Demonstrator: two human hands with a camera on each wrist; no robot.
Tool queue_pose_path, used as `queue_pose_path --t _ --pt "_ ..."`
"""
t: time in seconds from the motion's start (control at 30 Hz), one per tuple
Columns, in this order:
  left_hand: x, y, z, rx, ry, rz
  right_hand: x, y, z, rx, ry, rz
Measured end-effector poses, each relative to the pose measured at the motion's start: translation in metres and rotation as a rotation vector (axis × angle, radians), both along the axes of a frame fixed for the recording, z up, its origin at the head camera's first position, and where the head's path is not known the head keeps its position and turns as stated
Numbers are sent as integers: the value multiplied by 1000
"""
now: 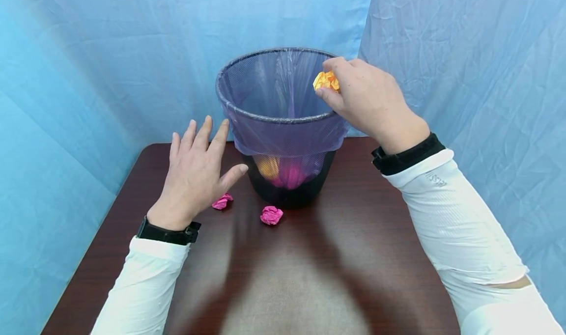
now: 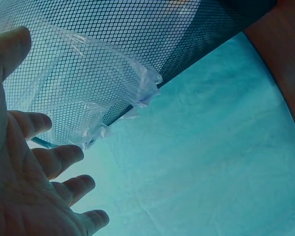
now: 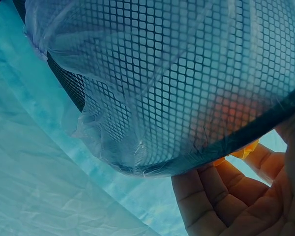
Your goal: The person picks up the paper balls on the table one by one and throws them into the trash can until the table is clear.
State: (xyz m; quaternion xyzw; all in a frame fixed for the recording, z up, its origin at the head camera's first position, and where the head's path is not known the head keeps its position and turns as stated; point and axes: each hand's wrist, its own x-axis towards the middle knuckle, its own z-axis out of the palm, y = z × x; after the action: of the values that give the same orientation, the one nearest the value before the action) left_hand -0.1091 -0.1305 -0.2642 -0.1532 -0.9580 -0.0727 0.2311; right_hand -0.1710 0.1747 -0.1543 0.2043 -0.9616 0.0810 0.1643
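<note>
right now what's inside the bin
Low in the bin, through its mesh wall, an orange paper ball and some pink crumpled paper show. The dark base covers anything lower, so the number of pieces can't be told.

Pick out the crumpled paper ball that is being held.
The orange ball pinched in the right hand, by the bin's rim. The two pink balls lie loose on the table; the others show inside the bin.

Blue cloth (image 1: 132, 45) is hung past the far and left edges of the brown table (image 1: 283, 295). Soft shadows (image 1: 353, 276) are cast on its shiny top.
</note>
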Motion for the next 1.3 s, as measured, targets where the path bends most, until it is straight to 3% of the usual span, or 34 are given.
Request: queue_pose_path --t 1.3 --pt "1 2 5 -1 2 -3 3 8 -2 -13 -2 3"
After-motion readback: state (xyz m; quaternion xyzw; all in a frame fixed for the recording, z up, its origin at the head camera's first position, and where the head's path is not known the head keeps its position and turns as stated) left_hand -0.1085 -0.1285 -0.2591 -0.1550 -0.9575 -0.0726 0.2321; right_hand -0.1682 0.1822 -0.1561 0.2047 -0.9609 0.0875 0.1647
